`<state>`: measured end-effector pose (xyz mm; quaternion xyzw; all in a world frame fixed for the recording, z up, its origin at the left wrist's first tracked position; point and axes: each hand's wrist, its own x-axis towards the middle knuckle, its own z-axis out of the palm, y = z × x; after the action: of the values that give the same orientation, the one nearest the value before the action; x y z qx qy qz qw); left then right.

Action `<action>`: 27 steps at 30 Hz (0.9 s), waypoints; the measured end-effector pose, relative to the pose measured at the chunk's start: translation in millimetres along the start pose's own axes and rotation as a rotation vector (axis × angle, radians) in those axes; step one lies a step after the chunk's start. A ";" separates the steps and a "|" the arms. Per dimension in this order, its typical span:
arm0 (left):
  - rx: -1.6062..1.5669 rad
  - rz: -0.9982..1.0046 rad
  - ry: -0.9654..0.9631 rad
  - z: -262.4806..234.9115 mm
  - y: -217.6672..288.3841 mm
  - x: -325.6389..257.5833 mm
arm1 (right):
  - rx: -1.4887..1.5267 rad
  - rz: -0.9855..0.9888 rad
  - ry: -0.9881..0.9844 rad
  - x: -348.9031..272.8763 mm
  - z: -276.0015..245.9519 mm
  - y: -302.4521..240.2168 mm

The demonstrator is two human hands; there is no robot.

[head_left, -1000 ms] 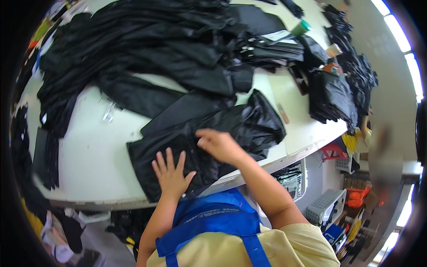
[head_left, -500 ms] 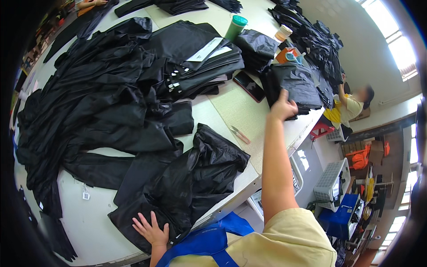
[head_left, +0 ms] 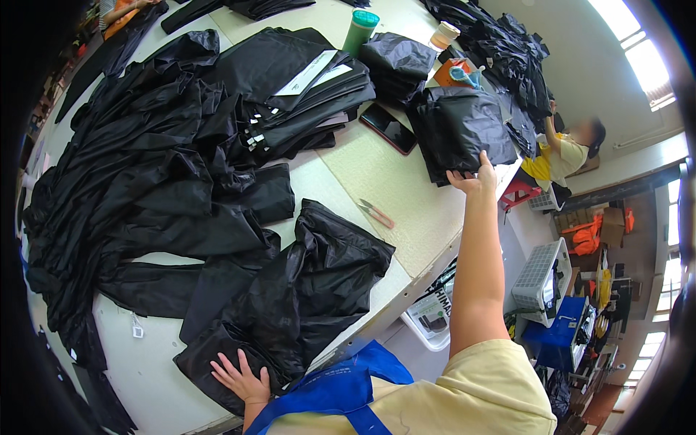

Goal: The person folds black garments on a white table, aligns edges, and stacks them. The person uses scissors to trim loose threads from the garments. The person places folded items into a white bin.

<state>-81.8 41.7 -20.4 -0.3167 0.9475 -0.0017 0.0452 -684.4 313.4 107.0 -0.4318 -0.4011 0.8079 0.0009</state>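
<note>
My left hand (head_left: 243, 378) lies open, fingers spread, on a black garment (head_left: 312, 279) of thin, slightly shiny cloth at the table's near edge. My right arm reaches out to a stack of folded black garments (head_left: 460, 127) at the right edge. My right hand (head_left: 475, 176) grips the stack's near edge, thumb on top and fingers against its side; some fingertips are hidden. Between the hands lies a pair of thread snips (head_left: 377, 214) with pinkish handles. Left of the stack is a dark phone (head_left: 388, 129).
A large heap of black garments (head_left: 145, 167) covers the left of the table. Behind are a layered black pile (head_left: 312, 94), a green tumbler (head_left: 359, 32), a lidded cup (head_left: 444, 35) and another folded bundle (head_left: 397, 61). A co-worker (head_left: 565, 148) sits at right, near white baskets (head_left: 540, 279).
My right hand has shifted from the stack's left side to its near edge and now grips it. The stack looks turned and straighter. My left hand has stayed on the garment.
</note>
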 end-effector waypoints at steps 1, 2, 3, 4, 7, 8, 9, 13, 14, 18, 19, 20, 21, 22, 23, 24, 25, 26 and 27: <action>-0.007 0.004 0.000 -0.3 0.7 1.5 | 0.044 0.069 -0.090 15.3 -3.3 -1.6; -0.009 0.003 -0.001 -1.7 0.8 2.0 | 0.022 0.057 -0.190 19.5 -1.8 4.1; -0.010 0.003 -0.002 -3.1 1.1 2.5 | 0.005 0.006 -0.118 23.6 2.7 10.3; -0.029 0.004 0.014 -4.3 2.7 3.2 | -0.015 -0.045 -0.050 21.7 11.4 17.4; -0.066 0.021 0.056 -6.7 3.1 3.7 | -0.062 -0.152 -0.145 76.5 -10.6 17.0; -0.063 0.024 0.067 -5.2 2.8 3.2 | -0.082 -0.189 -0.189 76.4 -15.7 14.4; -0.060 0.029 0.077 -3.4 2.4 3.1 | -0.033 -0.180 -0.275 73.7 -30.7 8.3; -0.034 0.001 0.094 4.0 -0.4 -3.7 | 0.212 -0.093 -0.404 -1.3 -82.7 10.5; -0.040 0.003 0.091 3.2 0.0 -3.0 | 0.304 -0.050 -0.508 -2.2 -95.5 6.9; -0.072 0.019 0.117 1.1 3.3 1.8 | 0.421 -0.197 -0.342 27.1 -107.7 22.4; -0.077 0.025 0.127 1.7 3.5 3.1 | 0.339 -0.225 -0.310 42.5 -111.3 23.9; -0.082 0.019 0.132 1.6 2.6 1.2 | 0.247 -0.246 -0.282 45.8 -110.0 24.8; -0.121 0.040 0.168 2.4 1.9 4.8 | 0.148 -0.365 -0.330 46.8 -109.2 14.7; -0.139 -0.001 0.124 -3.8 1.5 2.5 | 0.004 -0.517 -0.353 9.6 -95.7 14.1; -0.150 -0.032 0.115 -11.6 2.3 0.5 | -0.146 -0.686 -0.364 -43.0 -84.2 12.4; -0.143 -0.058 0.071 -20.6 3.1 0.2 | -0.182 -0.592 -0.501 -45.2 -92.9 -6.8; -0.120 -0.097 0.015 -29.4 6.5 -0.1 | -0.228 -0.493 -0.625 -44.6 -103.3 -25.9; -0.126 -0.104 0.021 -23.5 5.5 -2.5 | -0.242 -0.468 -0.753 -80.4 -106.4 -26.5; -0.169 -0.108 -0.006 -24.8 6.6 -1.6 | -0.298 -0.473 -0.814 -128.4 -105.7 -18.4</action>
<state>-86.6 47.4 4.2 -0.3702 0.9255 0.0768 0.0208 -536.4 349.7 176.1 0.0265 -0.5672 0.8224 -0.0343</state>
